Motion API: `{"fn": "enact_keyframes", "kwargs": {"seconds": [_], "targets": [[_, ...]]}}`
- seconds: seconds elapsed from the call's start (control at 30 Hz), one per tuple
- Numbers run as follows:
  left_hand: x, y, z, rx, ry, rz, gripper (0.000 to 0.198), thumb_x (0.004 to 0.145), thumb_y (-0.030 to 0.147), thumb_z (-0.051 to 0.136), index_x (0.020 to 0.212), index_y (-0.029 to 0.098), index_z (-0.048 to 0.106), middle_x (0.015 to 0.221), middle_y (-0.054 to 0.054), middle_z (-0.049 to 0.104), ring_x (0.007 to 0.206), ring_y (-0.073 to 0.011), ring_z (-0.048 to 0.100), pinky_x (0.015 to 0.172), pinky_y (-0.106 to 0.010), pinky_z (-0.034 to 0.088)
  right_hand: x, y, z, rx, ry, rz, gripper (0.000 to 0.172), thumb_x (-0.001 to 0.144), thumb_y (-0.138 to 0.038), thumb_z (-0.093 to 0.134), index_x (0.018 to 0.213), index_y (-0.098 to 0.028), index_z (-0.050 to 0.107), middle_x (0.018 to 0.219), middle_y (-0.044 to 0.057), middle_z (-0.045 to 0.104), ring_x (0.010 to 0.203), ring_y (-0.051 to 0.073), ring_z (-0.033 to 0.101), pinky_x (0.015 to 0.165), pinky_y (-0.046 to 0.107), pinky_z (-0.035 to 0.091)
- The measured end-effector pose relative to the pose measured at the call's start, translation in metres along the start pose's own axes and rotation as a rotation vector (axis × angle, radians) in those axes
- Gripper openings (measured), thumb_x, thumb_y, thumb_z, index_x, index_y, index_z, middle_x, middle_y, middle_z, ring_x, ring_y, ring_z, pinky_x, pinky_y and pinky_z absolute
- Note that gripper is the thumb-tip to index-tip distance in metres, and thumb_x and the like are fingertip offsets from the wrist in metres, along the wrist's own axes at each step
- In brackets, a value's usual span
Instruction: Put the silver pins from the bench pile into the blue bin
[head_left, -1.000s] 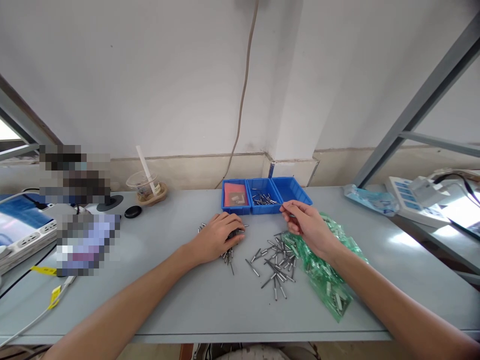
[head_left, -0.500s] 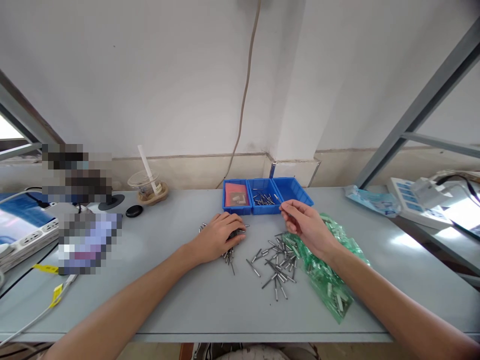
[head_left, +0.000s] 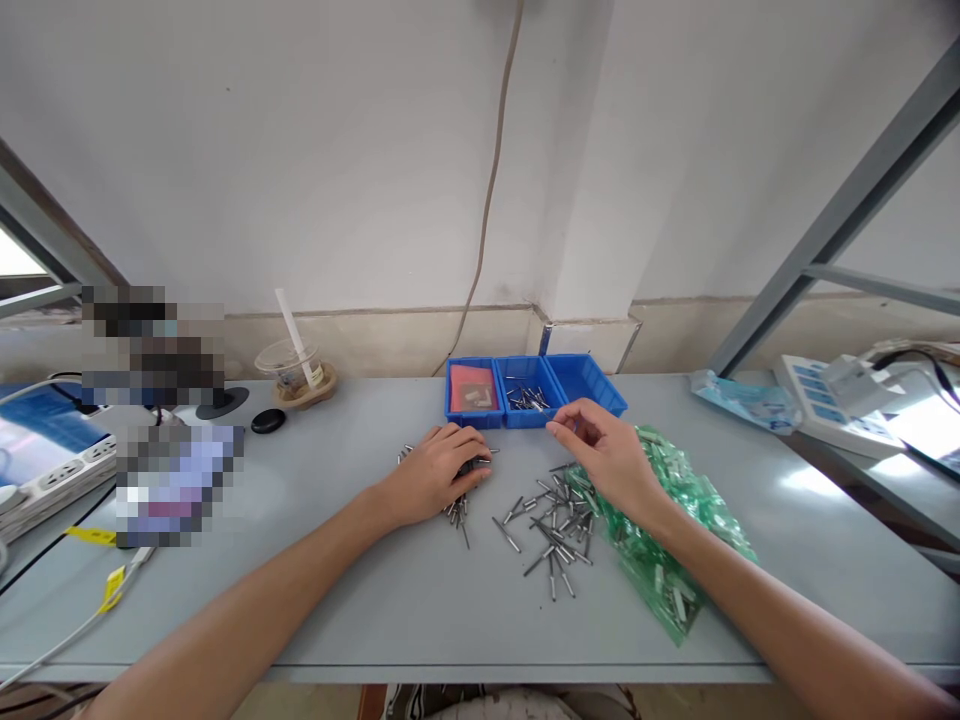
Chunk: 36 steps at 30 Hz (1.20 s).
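Note:
My left hand (head_left: 442,475) rests palm down on a small heap of metal pins (head_left: 460,515), its fingers curled over some of them near the thumb. Front of the right-hand blue bins, my right hand (head_left: 600,450) is raised with thumb and forefinger brought together; no pin shows at the fingertips. The middle blue bin (head_left: 534,368) has several metal pins (head_left: 527,397) in it. Between my hands a loose pile of stepped metal pins (head_left: 562,530) lies on the table. Under my right wrist is a green plastic bag (head_left: 664,580) with pale pieces inside.
A left blue bin (head_left: 457,415) holds a red sheet and a small bag; a right blue bin (head_left: 581,375) adjoins the middle one. On the grey table (head_left: 337,600) also stand a plastic cup (head_left: 289,365), a black round lid (head_left: 268,421), power strips (head_left: 67,480) and a blue packet (head_left: 742,400).
My right hand has moved slightly left and down from the middle bin's edge. The pin that stuck out of its fingertips no longer shows. My left hand has stayed put.

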<state>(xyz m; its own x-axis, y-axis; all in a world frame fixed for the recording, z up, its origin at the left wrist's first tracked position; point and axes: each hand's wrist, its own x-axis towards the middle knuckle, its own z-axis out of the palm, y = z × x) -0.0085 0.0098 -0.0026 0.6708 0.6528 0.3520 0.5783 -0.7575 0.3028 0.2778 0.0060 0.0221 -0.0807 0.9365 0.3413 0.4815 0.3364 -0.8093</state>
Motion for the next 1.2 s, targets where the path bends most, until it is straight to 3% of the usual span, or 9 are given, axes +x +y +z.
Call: {"fn": "enact_keyframes", "kwargs": {"seconds": [0.2,0.37,0.8,1.0,1.2], "targets": [[0.000,0.001,-0.001,-0.004,-0.011,-0.001,0.021,0.110,0.035,0.054,0.122,0.023,0.067,0.125,-0.006,0.067,0.112,-0.0238,0.060,0.099,-0.040,0.048,0.005,0.000,-0.003,0.448,-0.085,0.308,0.034,0.096,-0.055,0.070,0.088,-0.022,0.069,0.076,-0.002,0.053,0.054,0.010,0.043,0.049,0.026,0.031],[0.001,0.001,-0.002,-0.007,-0.019,-0.007,0.021,0.110,0.035,0.054,0.122,0.023,0.067,0.125,-0.006,0.067,0.112,-0.0239,0.059,0.100,-0.040,0.048,0.007,-0.002,-0.006,0.673,-0.075,0.428,0.031,0.092,-0.048,0.078,0.086,-0.018,0.069,0.077,-0.002,0.054,0.050,0.005,0.035,0.045,0.023,0.027],[0.000,0.001,-0.001,-0.006,-0.017,-0.011,0.023,0.110,0.036,0.053,0.122,0.023,0.067,0.125,-0.006,0.067,0.112,-0.0235,0.060,0.100,-0.040,0.048,0.007,-0.002,-0.006,0.688,-0.063,0.447,0.030,0.092,-0.048,0.078,0.090,-0.019,0.071,0.074,0.000,0.061,0.046,0.004,0.035,0.042,0.022,0.026],[0.000,-0.001,0.001,-0.005,0.000,0.000,0.024,0.110,0.037,0.052,0.122,0.022,0.068,0.125,-0.007,0.067,0.112,-0.0237,0.060,0.100,-0.041,0.048,0.006,-0.009,-0.008,0.651,-0.111,0.344,0.038,0.094,-0.053,0.072,0.124,-0.029,0.070,0.099,0.004,0.072,0.054,0.009,0.048,0.044,0.024,0.031],[0.000,-0.001,0.001,0.001,0.001,0.006,0.025,0.111,0.037,0.050,0.123,0.023,0.068,0.125,-0.008,0.067,0.113,-0.0240,0.060,0.099,-0.041,0.049,0.006,-0.006,-0.006,0.640,-0.105,0.296,0.038,0.093,-0.055,0.071,0.120,-0.028,0.070,0.097,0.003,0.067,0.055,0.010,0.046,0.045,0.025,0.031]]}}
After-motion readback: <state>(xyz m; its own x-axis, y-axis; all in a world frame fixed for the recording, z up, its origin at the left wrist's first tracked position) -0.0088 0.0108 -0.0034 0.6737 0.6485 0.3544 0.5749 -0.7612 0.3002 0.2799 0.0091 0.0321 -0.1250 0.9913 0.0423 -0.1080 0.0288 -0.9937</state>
